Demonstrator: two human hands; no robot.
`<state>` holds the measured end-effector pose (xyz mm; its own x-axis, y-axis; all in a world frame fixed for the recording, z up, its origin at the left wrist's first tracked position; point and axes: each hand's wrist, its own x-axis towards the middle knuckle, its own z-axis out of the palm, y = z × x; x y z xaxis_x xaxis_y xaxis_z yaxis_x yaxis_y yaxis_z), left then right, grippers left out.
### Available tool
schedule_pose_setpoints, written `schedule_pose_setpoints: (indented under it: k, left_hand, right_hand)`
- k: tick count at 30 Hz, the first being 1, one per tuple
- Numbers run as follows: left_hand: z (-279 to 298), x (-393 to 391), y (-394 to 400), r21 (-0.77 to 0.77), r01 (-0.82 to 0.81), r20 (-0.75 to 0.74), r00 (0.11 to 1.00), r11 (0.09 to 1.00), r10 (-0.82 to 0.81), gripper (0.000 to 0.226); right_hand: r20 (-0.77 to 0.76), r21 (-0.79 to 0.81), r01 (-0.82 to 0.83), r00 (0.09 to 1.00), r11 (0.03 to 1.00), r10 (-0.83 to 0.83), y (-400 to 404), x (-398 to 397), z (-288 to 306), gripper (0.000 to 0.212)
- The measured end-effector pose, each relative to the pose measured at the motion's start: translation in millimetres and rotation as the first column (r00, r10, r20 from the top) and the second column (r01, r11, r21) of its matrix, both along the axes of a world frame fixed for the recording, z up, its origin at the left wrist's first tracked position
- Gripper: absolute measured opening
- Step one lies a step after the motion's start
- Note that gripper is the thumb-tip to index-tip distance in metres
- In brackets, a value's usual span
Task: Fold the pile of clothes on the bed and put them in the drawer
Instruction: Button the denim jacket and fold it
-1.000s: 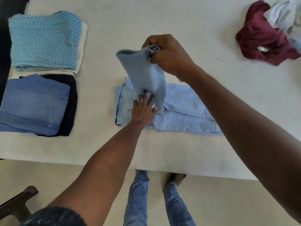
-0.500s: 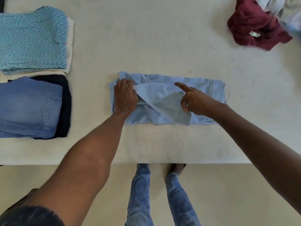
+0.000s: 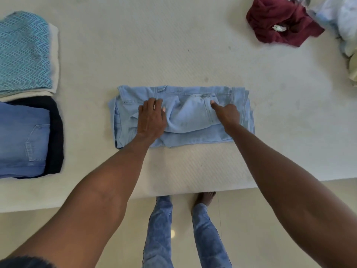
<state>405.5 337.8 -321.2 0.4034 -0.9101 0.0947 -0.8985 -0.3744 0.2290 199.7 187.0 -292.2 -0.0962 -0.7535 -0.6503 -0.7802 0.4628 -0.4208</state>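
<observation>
The left hand [image 3: 151, 118] covers the part of the light blue jeans [image 3: 181, 117] beneath its palm; fabric there cannot be assessed. The right hand [image 3: 226, 113] shows one extended finger; the lie of the others is hidden behind the knuckles. Left of the jeans, the chevron-patterned garment [image 3: 23, 53] and the folded denim [image 3: 21, 140] are cut off by the frame edge, and the cream item [image 3: 55, 60] and dark garment [image 3: 56, 132] beneath them show margins only. Far right of the jeans, the pale clothes [image 3: 342, 20] are blurred and cropped, partly overlapping the maroon garment [image 3: 280, 22]; its small label is illegible.
</observation>
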Motion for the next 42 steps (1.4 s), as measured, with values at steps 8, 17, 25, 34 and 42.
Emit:
schedule_pose_setpoints:
  k: [8,17,25,34,42]
  left_hand:
    - [-14.9,13.2,-15.4,0.304,-0.167,-0.082,0.976,0.938,0.201,0.028]
    - [-15.5,-12.9,-13.7,0.089,-0.407,-0.039,0.91,0.909,0.412,0.048]
    - [-45.0,-42.9,0.1,0.18,0.125,-0.048,0.992,0.976,-0.118,0.064]
    - [-64.5,-47.4,5.8,0.272,-0.038,-0.071,0.996,0.962,0.059,0.081]
    - [-19.4,-75.4,-32.4,0.449,-0.068,-0.136,0.98,0.891,0.143,0.078]
  right_hand:
    - [0.156,-0.222,0.122,0.984,0.967,-0.088,17.9,8.4,-11.6,0.013]
    - [-0.25,-0.411,0.087,0.947,0.907,-0.203,31.8,-7.9,-19.3,0.053]
    - [-0.221,-0.338,-0.757,0.642,0.56,0.734,70.4,20.3,-51.4,0.064]
    - [-0.458,-0.276,-0.739,0.663,0.615,0.591,43.8,-34.0,-84.1,0.085]
    - [-0.385,-0.093,-0.877,0.467,0.47,0.796,2.6,-54.5,-49.4,0.062]
